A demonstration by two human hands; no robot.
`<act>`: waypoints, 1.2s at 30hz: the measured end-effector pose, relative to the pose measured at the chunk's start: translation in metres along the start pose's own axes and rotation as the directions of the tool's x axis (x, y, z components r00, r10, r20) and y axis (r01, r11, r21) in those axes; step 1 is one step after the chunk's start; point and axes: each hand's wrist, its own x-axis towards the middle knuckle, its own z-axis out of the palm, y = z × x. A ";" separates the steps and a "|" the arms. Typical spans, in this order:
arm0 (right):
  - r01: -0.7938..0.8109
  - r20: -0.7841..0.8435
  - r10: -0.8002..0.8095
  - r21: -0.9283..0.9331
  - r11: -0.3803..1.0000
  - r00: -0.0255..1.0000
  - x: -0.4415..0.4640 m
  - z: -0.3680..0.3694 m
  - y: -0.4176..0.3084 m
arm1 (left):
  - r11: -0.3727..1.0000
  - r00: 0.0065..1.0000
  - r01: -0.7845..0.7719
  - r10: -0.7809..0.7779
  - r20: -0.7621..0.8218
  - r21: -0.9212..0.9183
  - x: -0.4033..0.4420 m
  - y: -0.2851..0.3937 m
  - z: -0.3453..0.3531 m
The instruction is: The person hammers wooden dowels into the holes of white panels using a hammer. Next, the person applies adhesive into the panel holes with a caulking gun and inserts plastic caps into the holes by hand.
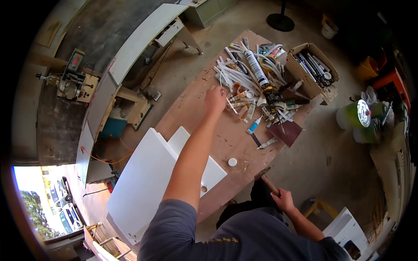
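Observation:
My left hand (215, 101) reaches over the brown table (187, 104), closed on a thin white strip (230, 105) that curves beside the pile. Tubes, white ribbed strips (237, 77) and a large sealant cartridge (256, 67) lie heaped just beyond it. My right hand (284, 200) is wrapped round the wooden handle of a hammer (269, 183), low at the table's near right edge. A small white round cap (232, 162) lies on the table between my hands. White panels (148, 174) rest under and beside my left forearm.
A cardboard box (305, 78) full of tubes stands at the table's far right. A dark red sheet (286, 132) lies at the right edge. Left is a long bench (143, 32) and a machine (72, 85). Buckets (329, 29) and a clear container (355, 115) stand on the right.

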 end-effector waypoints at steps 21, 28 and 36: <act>-0.016 -0.061 0.021 0.077 0.997 0.998 0.029 -0.037 -0.001 | 0.810 0.811 0.572 -0.582 0.056 0.131 0.116 -0.008 0.082; 0.064 -0.108 -0.051 0.118 0.991 0.993 0.039 -0.032 -0.003 | 0.437 0.764 0.633 -0.217 0.608 -0.639 0.012 -0.018 -0.030; -0.022 0.088 -0.027 0.516 0.856 0.996 0.054 0.038 -0.059 | -0.158 0.600 0.709 -0.377 0.706 -0.687 -0.239 -0.058 -0.093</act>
